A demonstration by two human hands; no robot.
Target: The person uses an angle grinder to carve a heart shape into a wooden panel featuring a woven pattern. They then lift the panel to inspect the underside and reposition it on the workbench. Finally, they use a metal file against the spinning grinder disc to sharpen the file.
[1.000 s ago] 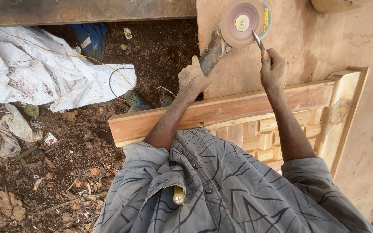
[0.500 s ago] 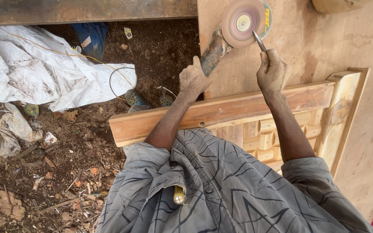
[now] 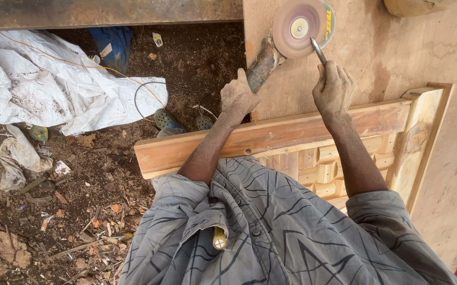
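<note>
An angle grinder with a pinkish sanding disc lies on a plywood board. My left hand grips the grinder's dusty body at the board's left edge. My right hand is closed on a thin metal tool, whose tip rests against the lower right of the disc. Both forearms reach over a carved wooden door panel that lies across in front of me. A grey patterned shirt covers my chest below.
Left of the board is bare dirt littered with wood chips and scraps. A crumpled white sack, a yellow cord, a looped cable, a blue cloth and two sandals lie there. A wooden beam runs along the top.
The view has shifted slightly. My right hand has lowered a little along the disc's edge with the metal tool; my left hand stays on the grinder.
</note>
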